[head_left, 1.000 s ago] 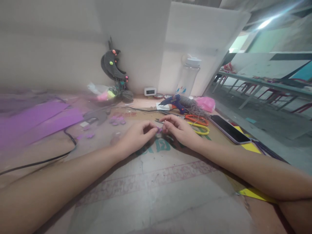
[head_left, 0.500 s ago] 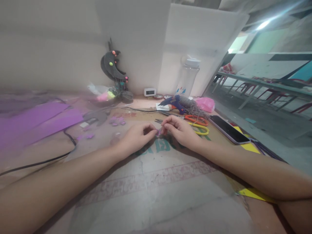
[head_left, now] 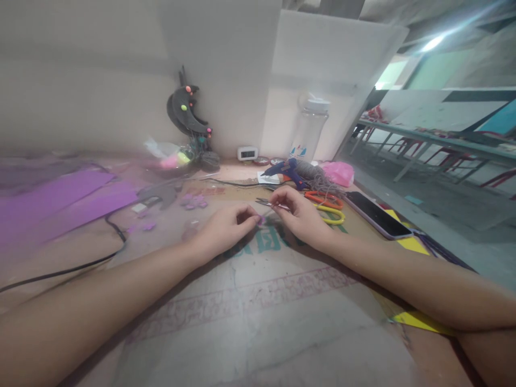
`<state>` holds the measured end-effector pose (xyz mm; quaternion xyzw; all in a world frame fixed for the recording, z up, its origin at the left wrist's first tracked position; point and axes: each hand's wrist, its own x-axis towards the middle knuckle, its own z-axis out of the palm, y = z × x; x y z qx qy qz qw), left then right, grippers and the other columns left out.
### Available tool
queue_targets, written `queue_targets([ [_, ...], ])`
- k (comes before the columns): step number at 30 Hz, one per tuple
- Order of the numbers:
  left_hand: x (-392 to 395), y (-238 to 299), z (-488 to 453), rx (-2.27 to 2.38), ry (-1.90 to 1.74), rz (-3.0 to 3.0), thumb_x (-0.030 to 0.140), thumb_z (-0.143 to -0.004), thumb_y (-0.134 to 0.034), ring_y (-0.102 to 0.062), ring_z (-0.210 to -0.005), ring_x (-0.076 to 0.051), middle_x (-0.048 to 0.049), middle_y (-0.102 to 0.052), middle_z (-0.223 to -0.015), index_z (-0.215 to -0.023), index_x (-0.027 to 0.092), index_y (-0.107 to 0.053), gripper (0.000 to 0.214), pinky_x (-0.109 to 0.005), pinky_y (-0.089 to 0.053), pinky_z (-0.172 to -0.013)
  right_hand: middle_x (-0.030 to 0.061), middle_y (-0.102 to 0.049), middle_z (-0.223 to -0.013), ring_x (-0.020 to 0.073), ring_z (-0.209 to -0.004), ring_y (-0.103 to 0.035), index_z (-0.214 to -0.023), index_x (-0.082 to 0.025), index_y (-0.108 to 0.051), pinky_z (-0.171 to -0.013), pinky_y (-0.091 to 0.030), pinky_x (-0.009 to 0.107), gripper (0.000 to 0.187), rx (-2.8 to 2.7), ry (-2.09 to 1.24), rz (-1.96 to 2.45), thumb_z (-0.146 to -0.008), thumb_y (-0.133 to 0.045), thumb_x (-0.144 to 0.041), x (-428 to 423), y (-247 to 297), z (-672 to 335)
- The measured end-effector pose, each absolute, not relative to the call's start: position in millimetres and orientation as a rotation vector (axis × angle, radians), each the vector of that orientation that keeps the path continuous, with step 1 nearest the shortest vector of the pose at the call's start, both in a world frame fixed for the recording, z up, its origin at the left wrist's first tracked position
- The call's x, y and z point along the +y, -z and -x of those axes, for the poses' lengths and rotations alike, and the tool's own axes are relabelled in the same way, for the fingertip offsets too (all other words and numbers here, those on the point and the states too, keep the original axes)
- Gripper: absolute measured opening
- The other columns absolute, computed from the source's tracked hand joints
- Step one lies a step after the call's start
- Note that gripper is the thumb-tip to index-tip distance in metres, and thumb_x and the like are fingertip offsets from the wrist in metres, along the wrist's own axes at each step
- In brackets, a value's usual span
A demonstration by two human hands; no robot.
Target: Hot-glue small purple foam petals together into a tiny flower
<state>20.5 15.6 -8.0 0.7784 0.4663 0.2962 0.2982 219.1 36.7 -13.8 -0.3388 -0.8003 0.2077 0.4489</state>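
Note:
My left hand [head_left: 228, 228] pinches a small purple piece [head_left: 262, 220] between thumb and fingertips, just above the printed board on the table. A short way to its right, my right hand [head_left: 300, 215] is closed in a pinch; whatever lies between those fingertips is too small to make out. Behind the right hand lie scissors with yellow handles [head_left: 332, 214], their blades [head_left: 264, 202] showing past the fingers. Orange-handled scissors [head_left: 324, 200] rest just beyond. Small purple flower shapes [head_left: 194, 201] lie left of the hands, with more purple bits [head_left: 147, 226] nearer me.
A blue glue gun [head_left: 287, 172] lies beside grey yarn [head_left: 318, 177] and a pink bag [head_left: 339, 173]. Behind stand a clear bottle [head_left: 310, 129] and small clock [head_left: 247, 153]. A phone [head_left: 379, 215] is at right, purple sheets [head_left: 72, 199] and a black cable [head_left: 80, 264] at left.
My right hand has drawn slightly up and away from the purple piece, widening the gap between the hands. My left hand keeps its place and its pinch.

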Motion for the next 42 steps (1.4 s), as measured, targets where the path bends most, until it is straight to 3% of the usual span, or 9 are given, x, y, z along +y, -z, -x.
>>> queue_targets([
  [15,17.2,8.6,-20.2,1.224,-0.827,-2.039,0.037,-0.085,-0.049,-0.052,-0.063,-0.014,-0.0008,-0.064,-0.07,-0.074,0.018,-0.063,0.025,-0.025,-0.038,-0.058,0.0012,-0.047,-0.084,0.0142,-0.077,-0.047,-0.091,-0.02,-0.051,-0.067,-0.04,0.028,0.025,-2.104,-0.323,0.835,-0.08,-0.041,0.0,37.7,16.6,-224.4],
  [20,17.1,8.1,-20.0,1.228,-0.833,-2.029,0.038,-0.085,-0.049,-0.052,-0.061,-0.013,-0.0002,-0.064,-0.069,-0.076,0.019,-0.064,0.025,-0.024,-0.038,-0.057,0.0017,-0.052,-0.086,0.0133,-0.071,-0.052,-0.099,-0.021,-0.051,-0.065,-0.045,0.029,0.017,-2.048,-0.486,0.866,-0.087,-0.045,-0.011,39.4,14.1,-225.7],
  [27,18.5,11.6,-19.1,1.245,-0.827,-2.036,0.04,-0.085,-0.05,-0.053,-0.062,-0.013,-0.0004,-0.064,-0.069,-0.076,0.019,-0.063,0.027,-0.025,-0.037,-0.057,-0.0033,-0.053,-0.07,0.0111,-0.058,-0.051,-0.096,-0.021,-0.052,-0.057,-0.044,0.028,0.011,-1.856,-0.722,0.947,-0.084,-0.054,-0.019,49.5,13.0,-229.4],
  [31,18.6,12.1,-19.6,1.248,-0.82,-2.012,0.039,-0.085,-0.05,-0.053,-0.062,-0.014,-0.0006,-0.065,-0.07,-0.077,0.019,-0.063,0.026,-0.025,-0.038,-0.058,-0.0028,-0.059,-0.068,0.0123,-0.062,-0.057,-0.096,-0.02,-0.054,-0.063,-0.048,0.029,0.012,-1.858,-0.803,0.92,-0.085,-0.057,-0.024,46.7,13.9,-226.7],
  [35,17.1,9.8,-19.7,1.227,-0.815,-2.001,0.038,-0.084,-0.049,-0.053,-0.062,-0.014,-0.0011,-0.065,-0.07,-0.076,0.019,-0.062,0.025,-0.025,-0.038,-0.059,0.0005,-0.064,-0.082,0.0137,-0.074,-0.063,-0.097,-0.02,-0.056,-0.072,-0.051,0.031,0.015,-1.871,-0.753,0.906,-0.083,-0.06,-0.021,44.2,15.5,-226.1],
  [42,15.8,6.7,-20.3,1.235,-0.81,-2.007,0.039,-0.084,-0.049,-0.052,-0.062,-0.015,-0.0014,-0.064,-0.07,-0.074,0.019,-0.063,0.026,-0.025,-0.037,-0.058,0.0021,-0.064,-0.087,0.0147,-0.084,-0.062,-0.101,-0.021,-0.057,-0.08,-0.05,0.033,0.016,-1.952,-0.602,0.868,-0.085,-0.055,-0.015,47.4,19.3,-228.7],
])
